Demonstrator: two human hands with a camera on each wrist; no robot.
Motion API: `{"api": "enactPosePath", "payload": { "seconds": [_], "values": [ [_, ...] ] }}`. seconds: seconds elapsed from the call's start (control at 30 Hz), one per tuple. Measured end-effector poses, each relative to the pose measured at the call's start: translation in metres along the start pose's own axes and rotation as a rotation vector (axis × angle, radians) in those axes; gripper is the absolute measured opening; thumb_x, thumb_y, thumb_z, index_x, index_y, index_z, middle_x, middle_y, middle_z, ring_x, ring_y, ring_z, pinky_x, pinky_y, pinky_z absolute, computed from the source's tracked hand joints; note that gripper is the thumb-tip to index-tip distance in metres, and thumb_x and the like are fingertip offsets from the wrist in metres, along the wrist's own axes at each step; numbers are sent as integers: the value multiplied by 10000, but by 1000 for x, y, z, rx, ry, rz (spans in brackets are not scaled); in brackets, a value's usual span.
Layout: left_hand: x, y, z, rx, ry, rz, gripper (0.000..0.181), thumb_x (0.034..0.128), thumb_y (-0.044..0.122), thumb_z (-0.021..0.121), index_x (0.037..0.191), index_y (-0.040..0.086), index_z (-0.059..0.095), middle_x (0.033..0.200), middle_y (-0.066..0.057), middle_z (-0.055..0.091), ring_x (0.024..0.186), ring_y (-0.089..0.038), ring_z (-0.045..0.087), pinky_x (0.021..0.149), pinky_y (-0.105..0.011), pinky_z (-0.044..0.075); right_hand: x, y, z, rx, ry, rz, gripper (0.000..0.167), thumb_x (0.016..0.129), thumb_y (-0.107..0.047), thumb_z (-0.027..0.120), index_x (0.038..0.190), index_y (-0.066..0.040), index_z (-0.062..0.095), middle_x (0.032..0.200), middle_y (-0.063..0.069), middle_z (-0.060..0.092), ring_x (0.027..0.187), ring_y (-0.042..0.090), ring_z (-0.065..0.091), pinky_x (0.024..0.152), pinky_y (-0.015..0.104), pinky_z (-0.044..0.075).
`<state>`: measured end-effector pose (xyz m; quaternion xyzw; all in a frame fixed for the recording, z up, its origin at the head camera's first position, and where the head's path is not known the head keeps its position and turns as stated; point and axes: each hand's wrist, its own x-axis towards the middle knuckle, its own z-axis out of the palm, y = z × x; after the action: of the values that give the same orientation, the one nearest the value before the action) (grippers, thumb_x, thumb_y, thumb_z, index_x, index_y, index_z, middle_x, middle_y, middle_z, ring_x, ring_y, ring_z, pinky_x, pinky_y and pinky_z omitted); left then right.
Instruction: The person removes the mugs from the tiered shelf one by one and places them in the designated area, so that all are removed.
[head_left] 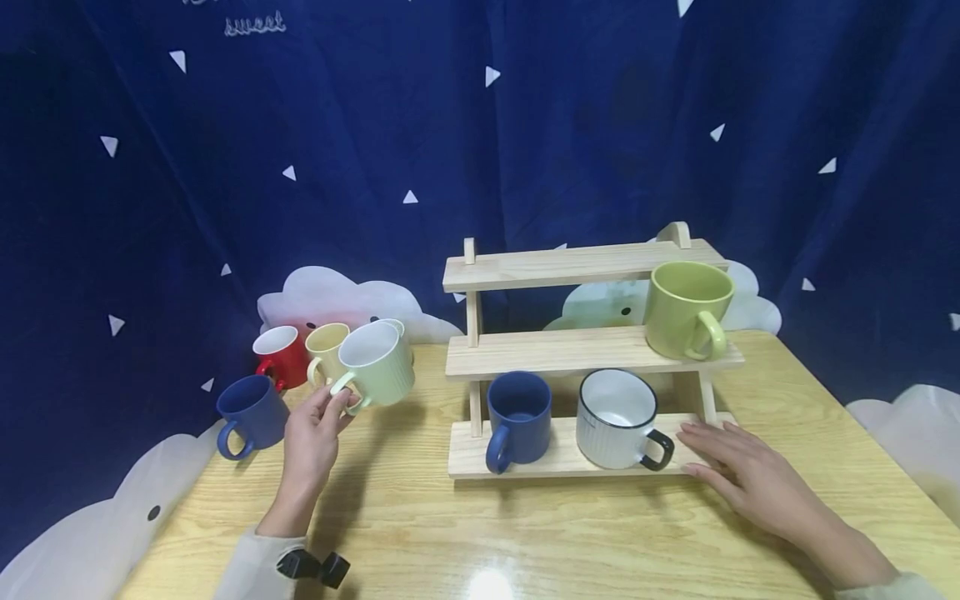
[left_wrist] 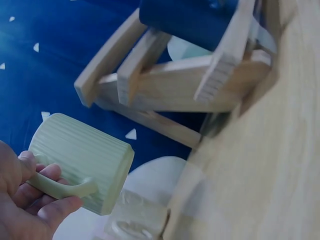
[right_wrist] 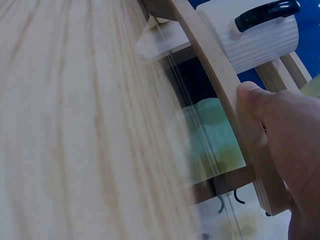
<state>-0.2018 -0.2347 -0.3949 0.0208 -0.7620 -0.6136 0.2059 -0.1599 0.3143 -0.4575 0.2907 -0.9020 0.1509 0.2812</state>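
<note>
My left hand [head_left: 313, 437] pinches the handle of a pale green ribbed mug [head_left: 386, 367], held up off the table in front of other mugs. In the left wrist view, thumb and fingers curl round the handle of this mug [left_wrist: 80, 155]. My right hand [head_left: 761, 479] rests on the right end of the bottom board of a three-tier wooden rack [head_left: 547, 354], fingers fairly straight, thumb at the front edge. On that board stand a dark blue mug [head_left: 520, 421] and a white mug [head_left: 617, 421] with black rim and handle. A yellow-green mug [head_left: 686, 312] sits on the middle board.
At the table's left are a blue mug [head_left: 253, 412], a red mug [head_left: 283, 358] and a yellow mug [head_left: 327, 346]. Another pale mug is mostly hidden behind the held one. A dark blue curtain [head_left: 375, 108] hangs behind the wooden table [head_left: 420, 533].
</note>
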Motion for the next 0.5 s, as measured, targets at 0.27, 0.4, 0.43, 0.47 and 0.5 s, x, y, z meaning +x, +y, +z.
{"api": "enactPosePath", "payload": {
  "seconds": [0.27,0.4,0.43,0.47,0.5],
  "values": [
    [2,-18,-9,49,48,-31,270,1007,161,564,1122,-68,650,1017,-192,666,992,-190,651,810,-205,533,1,0,-1,-7,-7,7,499,800,-239,803,1261,-110,662,1289,73,632,1298,66,456,1161,241,172],
    [1,-23,-12,56,63,-51,288,1012,167,554,1156,-65,643,1052,-222,651,975,-119,646,813,-191,525,-1,2,1,-2,-1,4,505,799,-248,803,1264,-112,659,1285,79,634,1308,53,440,1163,251,175],
    [1,-24,-13,52,65,-54,292,1013,168,552,1166,-64,641,1057,-230,649,958,-88,642,815,-190,524,-1,3,2,2,1,-1,509,799,-254,802,1267,-114,657,1283,84,635,1314,42,428,1163,251,174],
    [0,-26,-14,48,69,-57,294,1012,167,553,1172,-63,640,1054,-237,649,942,-66,640,815,-191,524,-2,4,2,4,2,-7,513,800,-257,801,1270,-114,654,1283,90,634,1320,35,417,1165,254,172],
    [0,-27,-15,44,73,-57,293,1011,165,555,1173,-64,641,1046,-232,651,929,-50,641,816,-194,525,-2,4,2,5,3,-8,514,799,-258,802,1270,-115,654,1284,89,634,1322,31,413,1164,252,171]
  ]
}}
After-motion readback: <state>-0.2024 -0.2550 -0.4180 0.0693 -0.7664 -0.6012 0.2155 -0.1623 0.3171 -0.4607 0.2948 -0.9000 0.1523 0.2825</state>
